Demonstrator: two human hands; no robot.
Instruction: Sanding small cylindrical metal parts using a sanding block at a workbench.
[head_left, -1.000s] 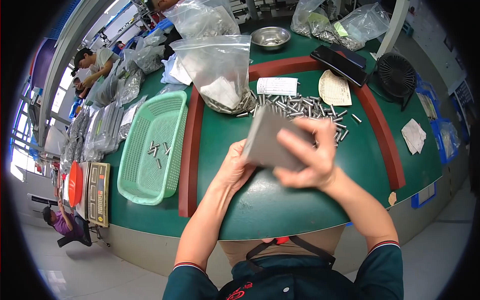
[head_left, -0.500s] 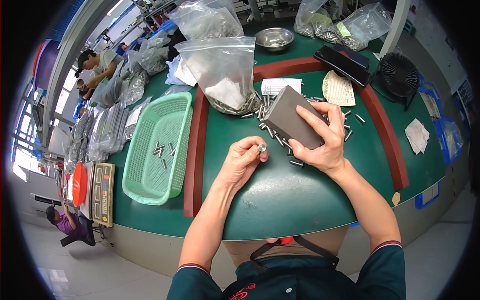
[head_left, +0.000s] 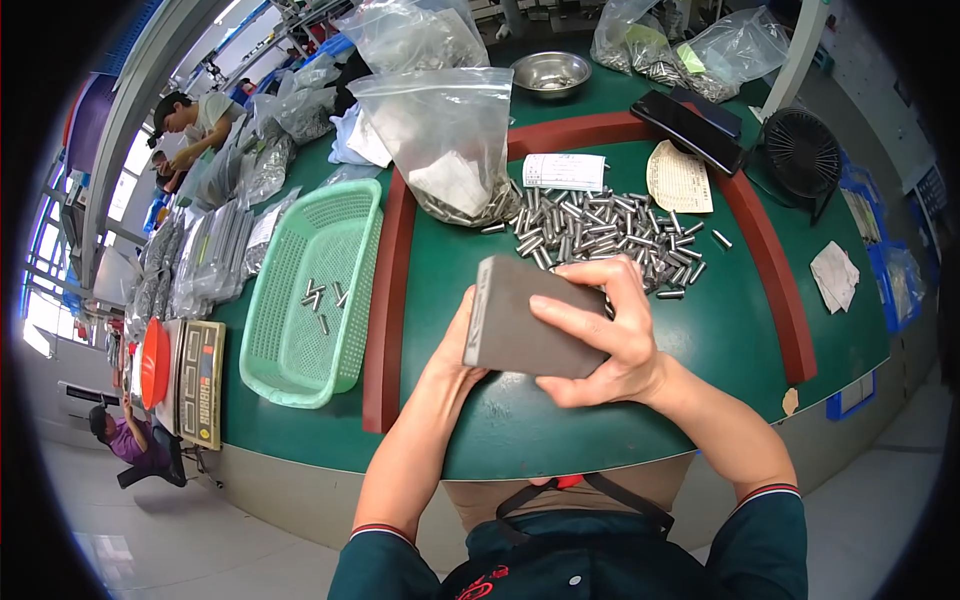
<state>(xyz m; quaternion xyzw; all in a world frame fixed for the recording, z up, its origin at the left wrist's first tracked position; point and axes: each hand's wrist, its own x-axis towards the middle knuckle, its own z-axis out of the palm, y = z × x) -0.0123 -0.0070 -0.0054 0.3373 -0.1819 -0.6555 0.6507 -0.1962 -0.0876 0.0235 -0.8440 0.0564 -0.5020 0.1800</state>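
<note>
A dark grey rectangular block (head_left: 535, 325) is in my right hand (head_left: 615, 345), fingers spread over its upper face and thumb along its near edge. It is held above the green tabletop, in front of my left hand (head_left: 452, 352). The block covers my left fingers, so their grip and anything in them are hidden. Beyond my hands lies a loose heap of short shiny metal pins (head_left: 600, 228). To the left, a light green plastic basket (head_left: 252, 355) has several similar pins at its bottom.
Dark red bars (head_left: 385, 320) border the work area. Behind the heap are a clear bag (head_left: 435, 140), a white label (head_left: 563, 172), a paper tag (head_left: 680, 178), a black phone (head_left: 685, 132) and a metal bowl (head_left: 551, 75). A black fan (head_left: 798, 155) stands right; a scale (head_left: 205, 385) left.
My right hand has brought the block left and nearer, off the pin heap, to my left hand. Half a second ago my left fingers pinched a metal pin; now the block hides them.
</note>
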